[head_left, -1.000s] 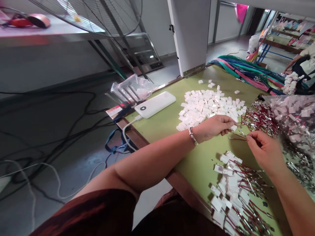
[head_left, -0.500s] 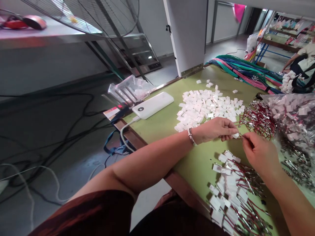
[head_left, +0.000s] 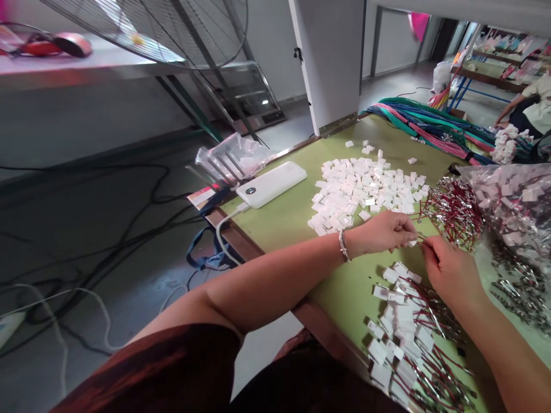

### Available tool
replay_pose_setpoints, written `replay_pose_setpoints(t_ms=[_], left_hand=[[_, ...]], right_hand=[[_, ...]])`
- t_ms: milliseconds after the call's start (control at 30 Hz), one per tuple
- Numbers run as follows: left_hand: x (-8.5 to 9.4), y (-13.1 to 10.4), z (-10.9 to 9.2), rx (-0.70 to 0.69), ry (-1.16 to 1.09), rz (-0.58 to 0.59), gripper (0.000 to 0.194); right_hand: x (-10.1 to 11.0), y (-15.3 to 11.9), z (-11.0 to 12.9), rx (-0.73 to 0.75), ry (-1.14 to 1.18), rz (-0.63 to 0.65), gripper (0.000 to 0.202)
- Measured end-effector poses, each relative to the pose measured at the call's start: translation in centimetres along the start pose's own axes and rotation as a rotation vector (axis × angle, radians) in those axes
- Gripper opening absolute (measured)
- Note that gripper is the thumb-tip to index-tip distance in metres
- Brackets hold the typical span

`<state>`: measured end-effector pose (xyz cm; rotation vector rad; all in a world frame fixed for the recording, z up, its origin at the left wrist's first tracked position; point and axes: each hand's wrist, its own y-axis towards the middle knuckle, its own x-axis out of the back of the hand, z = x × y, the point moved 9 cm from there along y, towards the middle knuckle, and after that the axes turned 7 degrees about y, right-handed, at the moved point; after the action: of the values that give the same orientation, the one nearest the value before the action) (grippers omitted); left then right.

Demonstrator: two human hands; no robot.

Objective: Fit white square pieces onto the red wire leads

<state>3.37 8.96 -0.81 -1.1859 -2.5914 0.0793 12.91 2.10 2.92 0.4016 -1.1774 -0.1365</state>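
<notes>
Over the green tabletop, my left hand pinches a small white plastic connector between thumb and fingertips. Close on its right, my right hand is closed on a thin red wire, whose end meets the connector or lies right at it; the exact contact is too small to tell. Behind my left hand spreads a pile of loose white connectors. A tangle of red wires with metal terminals lies beyond my right hand. Nearer my body is a heap of connectors with red wires attached.
A white power bank with a cable lies at the table's left edge, near a clear plastic bag. Bagged connectors are on the right. Bundles of coloured wire stretch along the back. Another person sits far right.
The view has shifted slightly. My left hand has tipped down a little with the connector, and both hands stay close together. The piles look the same.
</notes>
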Motion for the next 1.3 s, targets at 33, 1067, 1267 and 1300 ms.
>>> replay_pose_setpoints(t_ms=[33, 1067, 1267, 1300], left_hand=[[-0.1, 0.0, -0.1, -0.01, -0.006, -0.01, 0.007], [5.6, -0.4, -0.1, -0.207, 1.225, -0.075, 0.012], [3.5, 0.0, -0.4, -0.181, 1.194, -0.085, 0.014], [3.4, 0.0, -0.6, -0.179, 1.169, -0.097, 0.015]], right_hand=[[0.1, 0.0, 0.0, -0.005, -0.002, -0.018, 0.023], [-2.5, 1.3, -2.0, -0.058, -0.051, 0.187, 0.02], [-1.2, 1.3, -6.0, -0.326, 0.397, 0.093, 0.016], [-1.3, 1.3, -6.8, -0.372, 0.479, 0.089, 0.017]])
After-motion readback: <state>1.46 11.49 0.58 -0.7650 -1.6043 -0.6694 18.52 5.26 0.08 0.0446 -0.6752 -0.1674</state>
